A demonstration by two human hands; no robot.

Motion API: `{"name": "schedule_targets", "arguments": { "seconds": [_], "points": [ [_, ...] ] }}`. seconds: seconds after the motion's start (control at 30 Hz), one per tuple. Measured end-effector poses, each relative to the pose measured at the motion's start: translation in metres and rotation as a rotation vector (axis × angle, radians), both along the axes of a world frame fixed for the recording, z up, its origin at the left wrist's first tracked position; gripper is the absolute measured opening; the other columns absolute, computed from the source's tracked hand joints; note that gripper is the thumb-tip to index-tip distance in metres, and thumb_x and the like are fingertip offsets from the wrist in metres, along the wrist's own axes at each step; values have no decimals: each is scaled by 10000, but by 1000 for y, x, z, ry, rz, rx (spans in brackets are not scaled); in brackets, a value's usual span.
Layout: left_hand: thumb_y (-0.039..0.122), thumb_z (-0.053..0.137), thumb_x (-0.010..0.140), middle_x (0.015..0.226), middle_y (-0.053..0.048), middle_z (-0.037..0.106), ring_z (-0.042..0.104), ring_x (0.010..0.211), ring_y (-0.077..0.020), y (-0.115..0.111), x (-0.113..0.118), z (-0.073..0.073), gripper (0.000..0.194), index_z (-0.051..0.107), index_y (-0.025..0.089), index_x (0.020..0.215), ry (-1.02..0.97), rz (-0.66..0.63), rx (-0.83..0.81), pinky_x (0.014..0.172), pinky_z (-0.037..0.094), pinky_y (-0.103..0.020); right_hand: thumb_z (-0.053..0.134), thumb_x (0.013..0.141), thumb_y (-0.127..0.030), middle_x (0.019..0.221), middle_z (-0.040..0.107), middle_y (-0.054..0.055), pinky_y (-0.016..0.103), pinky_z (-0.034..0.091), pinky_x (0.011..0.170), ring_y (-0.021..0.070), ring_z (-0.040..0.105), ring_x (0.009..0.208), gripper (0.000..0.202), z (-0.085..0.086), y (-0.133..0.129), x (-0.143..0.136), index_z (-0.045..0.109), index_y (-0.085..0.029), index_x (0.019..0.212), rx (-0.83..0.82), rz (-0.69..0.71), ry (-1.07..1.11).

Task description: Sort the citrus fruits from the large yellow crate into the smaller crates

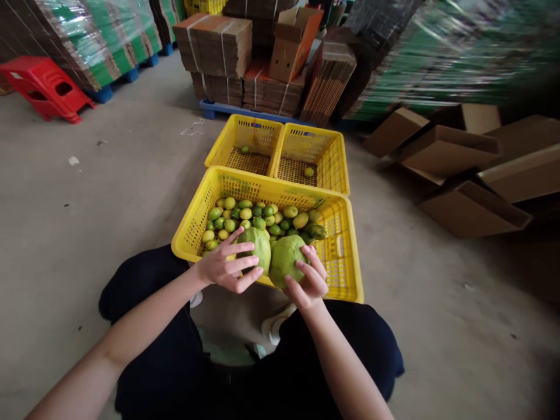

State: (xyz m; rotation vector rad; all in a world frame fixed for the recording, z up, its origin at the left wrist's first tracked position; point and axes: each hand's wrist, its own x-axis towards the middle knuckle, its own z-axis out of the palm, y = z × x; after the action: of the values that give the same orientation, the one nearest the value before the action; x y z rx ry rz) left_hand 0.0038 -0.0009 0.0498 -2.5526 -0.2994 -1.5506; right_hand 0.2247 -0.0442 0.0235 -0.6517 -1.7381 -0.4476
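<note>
Two large green fruits are held side by side over the near edge of a big yellow crate (192,233). My left hand (230,265) has its fingers wrapped round the left green fruit (261,249). The right green fruit (284,259) sits in the grip of my right hand (310,279), fingers on its right side and below. Beneath and beyond them, the crate holds several small green and yellow fruits (245,214), mostly in its left and middle part.
Two smaller yellow crates (242,122) (336,143) stand behind, each with a small fruit inside. Open cardboard boxes (450,149) lie at the right. Bundled cardboard (214,46) rests on a blue pallet (210,109). A red stool (48,87) stands far left.
</note>
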Motion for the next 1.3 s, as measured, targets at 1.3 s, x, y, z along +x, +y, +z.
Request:
{"name": "schedule_targets", "arguments": {
  "seconds": [1.3],
  "points": [
    [375,351,1019,780,-130,712,683,617,-188,20,28,19,448,647,55,1125,-1172,-405,-2317,538,571,-265,758,751,-350,780,762,8,317,644,629,195,738,685,205,15,23,-14,692,-204,879,-1506,531,1804]
  ]
}}
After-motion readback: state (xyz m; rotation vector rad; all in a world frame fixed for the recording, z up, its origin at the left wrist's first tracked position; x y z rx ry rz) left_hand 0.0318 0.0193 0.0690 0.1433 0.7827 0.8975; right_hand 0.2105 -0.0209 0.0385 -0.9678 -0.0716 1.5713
